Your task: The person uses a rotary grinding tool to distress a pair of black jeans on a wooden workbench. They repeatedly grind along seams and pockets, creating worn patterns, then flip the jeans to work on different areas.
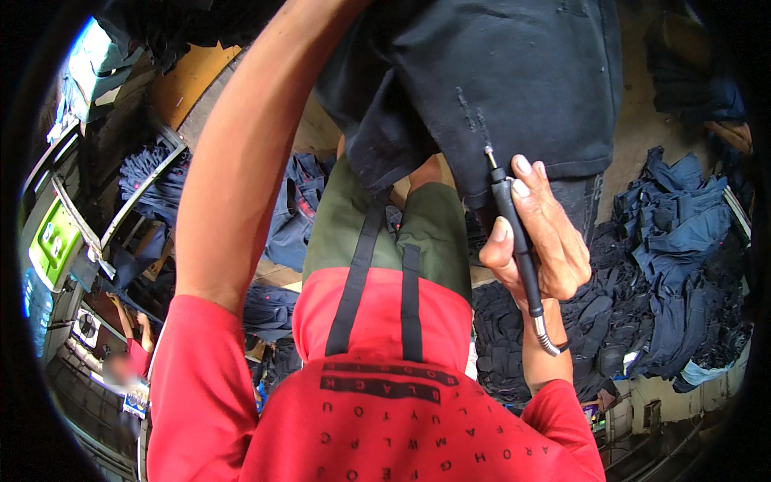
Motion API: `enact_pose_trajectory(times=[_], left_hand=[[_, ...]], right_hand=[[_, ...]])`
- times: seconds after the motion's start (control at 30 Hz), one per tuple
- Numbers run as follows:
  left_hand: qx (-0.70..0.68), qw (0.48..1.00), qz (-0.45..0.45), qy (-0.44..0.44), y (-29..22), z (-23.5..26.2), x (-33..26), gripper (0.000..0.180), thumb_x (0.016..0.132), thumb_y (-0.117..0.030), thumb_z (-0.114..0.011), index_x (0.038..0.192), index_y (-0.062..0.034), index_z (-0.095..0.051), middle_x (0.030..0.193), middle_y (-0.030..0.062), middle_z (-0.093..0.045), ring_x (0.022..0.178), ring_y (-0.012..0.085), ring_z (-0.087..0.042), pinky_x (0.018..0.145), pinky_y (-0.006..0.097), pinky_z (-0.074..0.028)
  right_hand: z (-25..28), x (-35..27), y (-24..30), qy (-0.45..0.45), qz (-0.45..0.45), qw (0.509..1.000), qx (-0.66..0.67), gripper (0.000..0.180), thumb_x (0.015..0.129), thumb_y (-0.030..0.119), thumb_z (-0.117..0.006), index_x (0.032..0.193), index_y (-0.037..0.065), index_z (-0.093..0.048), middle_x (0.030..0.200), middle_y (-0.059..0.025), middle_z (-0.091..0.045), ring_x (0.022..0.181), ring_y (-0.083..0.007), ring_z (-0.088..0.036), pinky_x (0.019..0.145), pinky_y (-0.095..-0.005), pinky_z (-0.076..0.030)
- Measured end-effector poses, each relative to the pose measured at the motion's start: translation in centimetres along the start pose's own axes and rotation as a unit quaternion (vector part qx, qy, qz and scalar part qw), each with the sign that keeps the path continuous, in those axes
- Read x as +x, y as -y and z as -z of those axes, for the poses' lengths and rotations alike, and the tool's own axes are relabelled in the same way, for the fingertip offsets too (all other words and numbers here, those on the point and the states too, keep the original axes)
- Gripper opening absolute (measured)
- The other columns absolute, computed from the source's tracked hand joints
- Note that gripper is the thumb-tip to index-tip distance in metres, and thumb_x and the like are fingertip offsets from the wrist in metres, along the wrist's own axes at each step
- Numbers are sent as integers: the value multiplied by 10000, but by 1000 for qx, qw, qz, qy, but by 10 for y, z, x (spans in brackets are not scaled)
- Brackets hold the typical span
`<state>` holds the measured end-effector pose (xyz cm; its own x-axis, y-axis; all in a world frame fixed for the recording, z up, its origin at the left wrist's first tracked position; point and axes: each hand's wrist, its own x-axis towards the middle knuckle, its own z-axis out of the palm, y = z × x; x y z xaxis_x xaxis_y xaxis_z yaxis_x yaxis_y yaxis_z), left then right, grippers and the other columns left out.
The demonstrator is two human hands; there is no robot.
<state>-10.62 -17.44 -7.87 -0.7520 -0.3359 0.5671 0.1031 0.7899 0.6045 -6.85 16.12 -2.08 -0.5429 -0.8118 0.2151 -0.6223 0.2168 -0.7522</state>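
My right hand (548, 233) is closed around a slim black rotary tool handpiece (514, 225), with the thumb on one side and the fingers on the other. A metal flexible shaft (549, 341) bends away from its lower end. The metal tip of the handpiece touches or nearly touches a black denim garment (530, 88). Frayed, lighter wear marks (466, 108) run up the cloth from that tip. My left arm (249, 153) reaches up past the garment's left side, and its hand is beyond the top edge of the picture.
Heaped dark denim garments (675, 233) lie on the right, with black ones (594, 321) nearer me. More folded denim (293, 209) lies behind my legs on the left. A bright green plastic item (55, 245) and another person (138, 353) are at far left.
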Motion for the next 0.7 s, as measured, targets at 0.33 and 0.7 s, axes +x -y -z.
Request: enact_pose_trajectory(times=[0.33,0.7], left_hand=[[78,994,-55,52,19,11,41,229,857,-342,-892,847,-136,-792,1155,45,-730,1136,308,-648,967,460,-488],[-178,861,441,-178,-203,75,-93,396,989,-192,-839,1244,-43,-576,1017,21,-517,900,147,-558,844,326,-498]], right_hand=[[8,16,-38,-378,-191,878,222,373,1162,272,-587,1271,-69,-695,1246,-226,-757,1171,-342,-745,1098,-486,-586],[22,9,3,-352,-243,904,6,442,830,158,-953,1204,46,-746,1135,-148,-802,1077,-286,-758,988,-410,-569]])
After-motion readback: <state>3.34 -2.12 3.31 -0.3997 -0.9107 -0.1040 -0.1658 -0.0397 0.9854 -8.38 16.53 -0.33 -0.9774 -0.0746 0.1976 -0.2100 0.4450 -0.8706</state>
